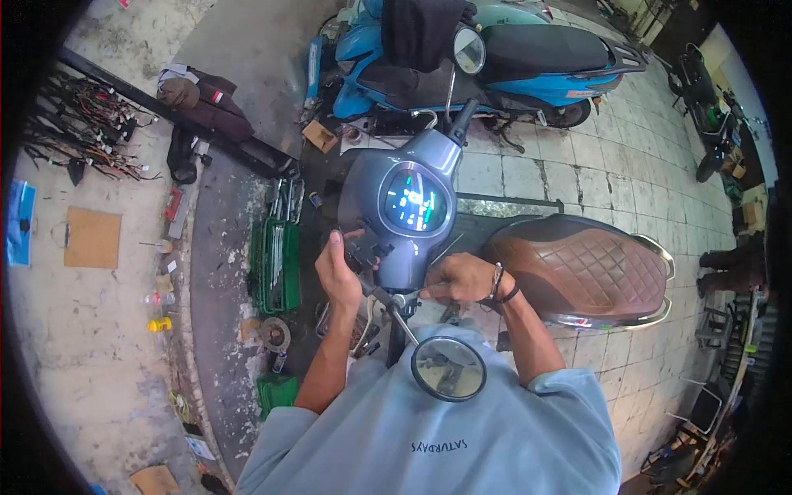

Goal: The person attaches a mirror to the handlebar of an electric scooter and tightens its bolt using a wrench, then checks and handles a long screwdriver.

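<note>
So the person's got on a light blue short-sleeve shirt (516,441), kinda grayish, pretty loose, some soft creases. Small dark block letters on the chest (439,446) say SATURDAYS, upside down from this angle. The left sleeve (276,445) and right sleeve (569,396) are both plain, same blue. The left hand (338,268) and right hand (462,277) are bare. There's a patterned bracelet (497,280) on the right wrist, dark with lighter bits, plus a plain black band (511,293) just beside it. Bracelet's too small to make out the details.
</note>
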A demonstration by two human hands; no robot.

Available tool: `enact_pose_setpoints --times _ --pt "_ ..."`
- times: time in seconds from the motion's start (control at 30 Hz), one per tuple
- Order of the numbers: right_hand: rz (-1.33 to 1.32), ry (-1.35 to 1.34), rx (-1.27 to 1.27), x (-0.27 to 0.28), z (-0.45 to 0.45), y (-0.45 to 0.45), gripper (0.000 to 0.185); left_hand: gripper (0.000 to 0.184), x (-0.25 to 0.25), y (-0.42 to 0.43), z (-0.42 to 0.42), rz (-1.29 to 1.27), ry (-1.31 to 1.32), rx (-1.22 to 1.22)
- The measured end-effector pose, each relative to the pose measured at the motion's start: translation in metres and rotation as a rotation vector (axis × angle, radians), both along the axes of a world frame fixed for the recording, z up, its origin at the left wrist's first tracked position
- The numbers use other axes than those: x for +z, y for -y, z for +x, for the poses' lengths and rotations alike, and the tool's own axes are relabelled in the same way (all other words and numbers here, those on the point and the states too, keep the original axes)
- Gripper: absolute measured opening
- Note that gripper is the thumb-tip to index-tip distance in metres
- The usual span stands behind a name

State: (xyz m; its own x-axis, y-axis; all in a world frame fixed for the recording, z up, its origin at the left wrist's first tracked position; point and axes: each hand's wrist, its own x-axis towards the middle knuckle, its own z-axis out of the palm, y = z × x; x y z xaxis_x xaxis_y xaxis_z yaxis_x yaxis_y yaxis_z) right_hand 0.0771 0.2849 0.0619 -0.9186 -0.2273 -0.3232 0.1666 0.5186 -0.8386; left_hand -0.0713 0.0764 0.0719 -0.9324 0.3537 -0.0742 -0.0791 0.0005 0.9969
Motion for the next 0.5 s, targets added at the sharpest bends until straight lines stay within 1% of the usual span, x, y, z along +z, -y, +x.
enact_pose_setpoints --times 0.1,0.13,0.2,0.23,0.27,0.3,0.33,0.43,0.5 --pt "0.02 -0.004 -0.051 0.003 0.002 0.004 0.047 0.062 0.004 -0.005 -0.01 0.004 -0.007 -0.07" --pt "0.017 -0.03 -0.106 0.001 0.007 0.01 0.047 0.062 0.005 -0.006 -0.014 -0.005 -0.011 -0.082" --pt "0.008 -0.052 -0.18 -0.002 0.018 0.023 0.047 0.061 0.008 -0.009 -0.023 -0.022 -0.014 -0.217" --pt "-0.008 -0.109 -0.282 -0.004 0.026 0.032 0.043 0.061 0.006 -0.011 -0.027 -0.001 -0.017 -0.28" --pt "-0.027 -0.162 -0.382 -0.005 0.03 0.039 0.04 0.061 0.006 -0.012 -0.03 -0.013 -0.01 -0.29" --pt "-0.023 -0.079 -0.384 0.007 0.031 0.043 0.039 0.061 0.011 -0.015 -0.033 -0.026 0.003 -0.355" --pt "-0.03 -0.07 -0.394 0.007 0.029 0.046 0.039 0.06 0.014 -0.017 -0.036 -0.034 0.019 -0.419" --pt "0.01 -0.036 -0.41 0.009 0.024 0.045 0.04 0.061 0.014 -0.022 -0.044 -0.05 0.048 -0.442" --pt "-0.055 0.098 -0.327 0.014 0.018 0.037 0.039 0.061 0.015 -0.022 -0.042 -0.053 0.049 -0.43"
